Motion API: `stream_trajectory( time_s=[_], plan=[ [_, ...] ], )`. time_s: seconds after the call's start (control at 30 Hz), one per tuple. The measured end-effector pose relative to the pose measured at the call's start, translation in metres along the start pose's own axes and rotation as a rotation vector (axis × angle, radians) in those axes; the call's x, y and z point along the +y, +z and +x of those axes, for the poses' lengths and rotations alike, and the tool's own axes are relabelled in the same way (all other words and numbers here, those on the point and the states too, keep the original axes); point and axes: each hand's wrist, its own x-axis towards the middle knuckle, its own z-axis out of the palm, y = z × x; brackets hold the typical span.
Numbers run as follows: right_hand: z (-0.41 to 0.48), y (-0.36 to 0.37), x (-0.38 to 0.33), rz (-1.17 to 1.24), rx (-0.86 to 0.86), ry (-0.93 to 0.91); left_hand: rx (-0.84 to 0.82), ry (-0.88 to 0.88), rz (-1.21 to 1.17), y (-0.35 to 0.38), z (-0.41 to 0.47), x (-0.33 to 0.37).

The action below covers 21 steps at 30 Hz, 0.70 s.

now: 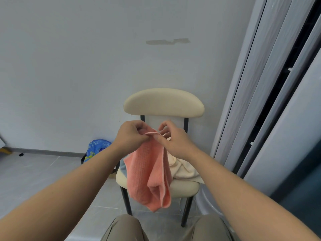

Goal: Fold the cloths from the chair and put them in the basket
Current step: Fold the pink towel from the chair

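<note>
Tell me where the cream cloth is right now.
In the head view the cream cloth lies bunched on the right part of the chair seat, just right of the hanging pink cloth.

pink cloth (151,173): waffle-textured, hanging bunched before the seat
cream cloth (184,168): crumpled on the chair (163,103) seat

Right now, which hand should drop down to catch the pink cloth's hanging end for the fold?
Probably the right hand: the hemmed edge of the pink cloth runs down from its pinch to the low end, nearly beneath it. The left hand pinches the top edge and can hold on.
</note>
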Motion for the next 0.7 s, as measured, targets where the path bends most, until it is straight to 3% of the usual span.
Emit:
stream_trajectory(
  time_s=[0.23, 0.5, 0.7],
  plan=[
    [0.006, 0.006, 0.004, -0.061, 0.1, -0.053, -0.002, -0.073, -0.087, 0.0, 0.0, -0.003],
    [0.003, 0.009, 0.005, -0.067, 0.058, -0.095, -0.057, -0.089, -0.156, 0.004, 0.002, -0.008],
    [0.009, 0.004, 0.011, -0.142, 0.086, -0.068, -0.185, -0.184, -0.434, 0.002, 0.005, -0.014]
  ],
)
